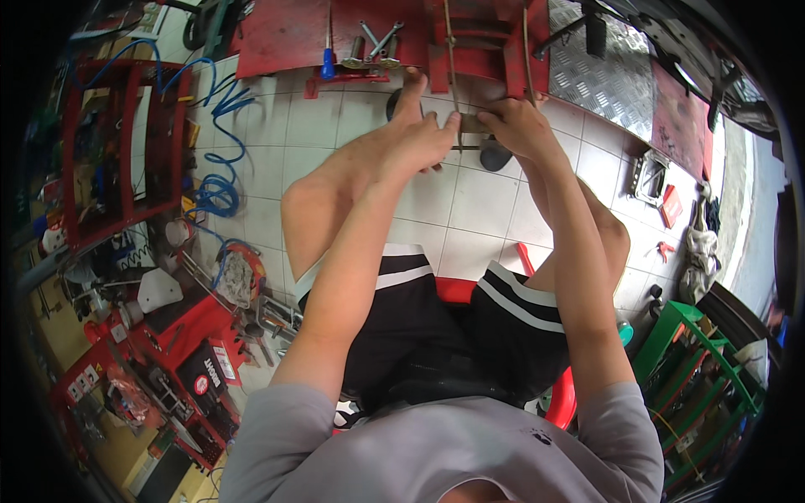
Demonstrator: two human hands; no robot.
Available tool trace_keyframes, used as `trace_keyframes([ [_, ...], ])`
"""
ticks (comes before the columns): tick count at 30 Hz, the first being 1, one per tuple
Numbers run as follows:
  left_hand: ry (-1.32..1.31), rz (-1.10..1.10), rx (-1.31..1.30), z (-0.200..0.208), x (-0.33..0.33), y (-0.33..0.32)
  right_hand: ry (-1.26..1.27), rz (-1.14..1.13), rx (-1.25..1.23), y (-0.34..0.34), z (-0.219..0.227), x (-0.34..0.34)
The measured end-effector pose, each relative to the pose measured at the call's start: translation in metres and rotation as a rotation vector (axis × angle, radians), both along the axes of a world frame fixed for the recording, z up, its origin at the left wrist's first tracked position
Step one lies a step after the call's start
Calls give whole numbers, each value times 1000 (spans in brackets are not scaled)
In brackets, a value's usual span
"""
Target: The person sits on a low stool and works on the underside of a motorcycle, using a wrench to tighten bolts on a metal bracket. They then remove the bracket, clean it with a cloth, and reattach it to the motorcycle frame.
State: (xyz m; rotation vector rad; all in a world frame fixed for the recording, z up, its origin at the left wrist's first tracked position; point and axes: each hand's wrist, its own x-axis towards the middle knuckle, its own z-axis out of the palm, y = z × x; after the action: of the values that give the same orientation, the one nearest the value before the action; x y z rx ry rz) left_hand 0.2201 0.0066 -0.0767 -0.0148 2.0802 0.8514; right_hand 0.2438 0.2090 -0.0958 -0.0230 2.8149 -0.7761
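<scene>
In front of my knees, a brownish frame of thin metal rods (pixel 454 71) reaches forward over the red lift platform. A short flat crosspiece (pixel 471 123) shows between my hands at its near end. My left hand (pixel 426 141) is closed at the left rod, thumb lying against it and the other fingers partly hidden beneath. With fingers bent over the crosspiece's right end, my right hand (pixel 517 127) grips close to the right rod. Beyond my left hand, a blue-handled screwdriver (pixel 328 60) and crossed wrenches (pixel 381 40) lie on the red platform (pixel 289 38).
A coiled blue air hose (pixel 220 194) lies on the tiles at left, beside a red metal rack (pixel 126 151). A red tool cart (pixel 180 348) stands lower left, a green rack (pixel 700 360) lower right. Diamond-plate metal (pixel 616 75) and a black vehicle part are at upper right.
</scene>
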Motion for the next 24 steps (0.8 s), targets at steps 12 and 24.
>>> trace_keyframes([
  [12,10,2,164,17,-1,-9,-51,-50,-41,-4,-1,-2],
  [24,-91,105,80,2,3,-6,-121,-76,13,-4,-6,-5],
])
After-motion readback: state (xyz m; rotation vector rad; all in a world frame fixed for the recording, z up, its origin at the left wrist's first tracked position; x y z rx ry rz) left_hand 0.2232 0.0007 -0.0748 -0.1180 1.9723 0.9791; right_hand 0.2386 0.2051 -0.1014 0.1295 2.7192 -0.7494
